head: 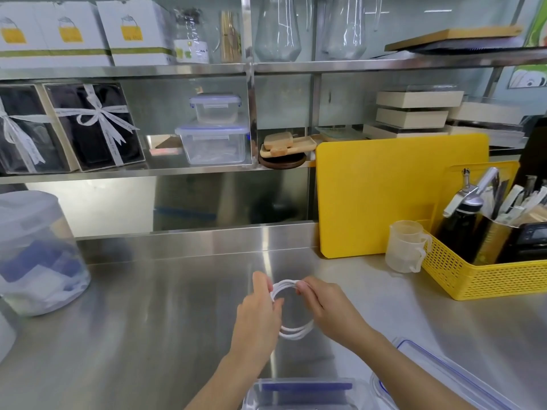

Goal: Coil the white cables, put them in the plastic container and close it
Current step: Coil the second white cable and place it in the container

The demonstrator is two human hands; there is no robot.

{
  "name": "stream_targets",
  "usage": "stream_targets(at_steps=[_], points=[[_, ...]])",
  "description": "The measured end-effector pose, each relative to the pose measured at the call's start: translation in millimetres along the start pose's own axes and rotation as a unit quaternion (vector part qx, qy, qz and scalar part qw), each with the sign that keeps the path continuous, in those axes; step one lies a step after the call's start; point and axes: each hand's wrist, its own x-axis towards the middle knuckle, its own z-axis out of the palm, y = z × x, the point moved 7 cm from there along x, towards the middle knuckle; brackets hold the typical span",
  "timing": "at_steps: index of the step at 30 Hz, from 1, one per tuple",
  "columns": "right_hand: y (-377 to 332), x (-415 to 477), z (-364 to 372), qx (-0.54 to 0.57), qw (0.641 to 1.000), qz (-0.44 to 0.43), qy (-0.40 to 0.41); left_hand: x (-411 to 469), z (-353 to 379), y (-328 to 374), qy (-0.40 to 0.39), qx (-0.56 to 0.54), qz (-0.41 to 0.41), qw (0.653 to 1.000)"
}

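A white cable [296, 332], wound into a round coil of several loops, hangs above the steel counter between my hands. My left hand [257, 315] grips the coil's left side, and my right hand [328, 306] pinches its top right. At the bottom edge stands the clear plastic container [299, 393] with blue clips, partly cut off by the frame. Its clear lid [438, 368] with a blue seal lies on the counter to the container's right, off the container.
A yellow perforated basket [479, 276] with bottles and utensils stands at the right, a clear measuring cup [405, 247] beside it. A yellow cutting board [384, 196] leans against the back wall. A large clear tub [35, 255] sits at the left. Shelves above hold boxes and containers.
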Motion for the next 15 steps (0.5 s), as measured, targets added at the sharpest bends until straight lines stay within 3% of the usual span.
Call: stream_targets(at_steps=[2,6,10,13,15], points=[[0,-2,4,-0.032,0.999,-0.022,-0.008,-2,3,1,0.019,0.052,0.012,0.998],[-12,-2,2,-0.047,0.99,-0.133,0.019,-3,-8,-15,0.084,-0.089,-0.061,0.991],[-24,-3,-3,-0.112,0.962,-0.233,0.089,2,-9,-28,0.098,-0.128,-0.07,0.984],[-26,-5,5,-0.119,0.952,-0.264,0.096,6,1,-45,0.042,-0.21,-0.145,0.966],[-22,-8,7,-0.14,0.943,-0.283,0.106,6,8,-49,-0.034,-0.342,-0.209,0.916]])
